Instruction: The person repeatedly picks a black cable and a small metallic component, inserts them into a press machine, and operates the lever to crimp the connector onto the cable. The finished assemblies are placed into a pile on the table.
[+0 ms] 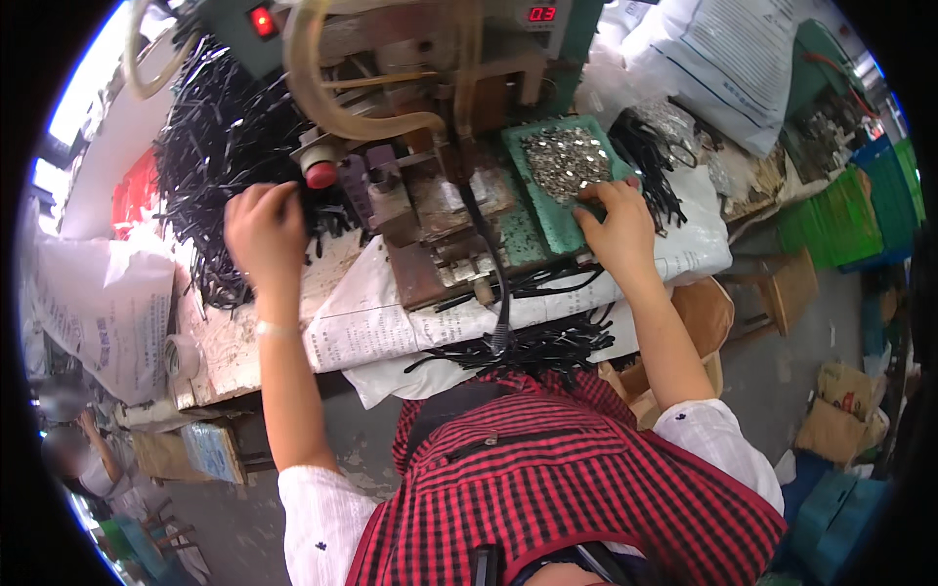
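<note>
My left hand [264, 234] is over the near edge of a big heap of thin black strips [220, 127], its fingers bent and smeared by motion; I cannot see whether it holds a strip. At the green tray [549, 220], my right hand [619, 227] rests by the right rim. Its thumb and forefinger are apart near the small silver metal pieces [565, 161] piled there. Between my hands stands a bench machine [415, 205] with a worn metal work block. One long black strip [486, 234] runs down across its front toward me.
A red push button [319, 175] sticks out at the machine's left. More black strips [532, 347] lie along the front edge, over white sacking [362, 317]. At the right is another bunch of black strips [650, 156]. A tape roll [183, 356] sits at left; a stool [782, 293] stands right.
</note>
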Motion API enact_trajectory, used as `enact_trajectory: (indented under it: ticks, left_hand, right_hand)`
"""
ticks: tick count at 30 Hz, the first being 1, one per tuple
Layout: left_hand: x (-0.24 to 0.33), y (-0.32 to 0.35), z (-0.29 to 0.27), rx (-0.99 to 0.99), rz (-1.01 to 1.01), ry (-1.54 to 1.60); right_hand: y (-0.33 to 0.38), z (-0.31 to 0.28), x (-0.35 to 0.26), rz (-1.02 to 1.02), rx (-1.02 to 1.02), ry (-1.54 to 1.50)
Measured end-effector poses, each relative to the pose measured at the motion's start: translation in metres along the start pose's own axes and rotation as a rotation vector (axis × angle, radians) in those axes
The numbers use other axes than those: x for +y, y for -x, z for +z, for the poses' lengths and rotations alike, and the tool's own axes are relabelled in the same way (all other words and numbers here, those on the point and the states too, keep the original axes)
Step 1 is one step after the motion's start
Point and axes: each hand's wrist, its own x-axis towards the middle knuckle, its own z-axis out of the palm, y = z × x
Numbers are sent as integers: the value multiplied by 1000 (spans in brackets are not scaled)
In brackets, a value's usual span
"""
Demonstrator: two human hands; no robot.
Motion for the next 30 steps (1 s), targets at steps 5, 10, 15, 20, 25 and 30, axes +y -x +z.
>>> enact_trajectory:
  ticks: [5,10,15,20,25,30]
  left_hand:
    - [-17,21,109,-355,-79,-472]
    - [-22,42,83,-350,7,-382]
    - [-53,82,24,-401,33,-204]
    - [-39,63,-12,39,-620,656]
    - [-35,88,8,59,-919,1165]
    - [28,109,32,-93,-1028,1199]
  right_hand:
    - [-6,6,2,-76,67,142]
    - [8,-12,11,230,54,-198]
    - [40,-23,40,369,138,-641]
    - [12,-24,21,553,-21,-1007]
    - [-26,-14,-62,124,12,-910]
    - [-37,3,-107,-158,245,-773]
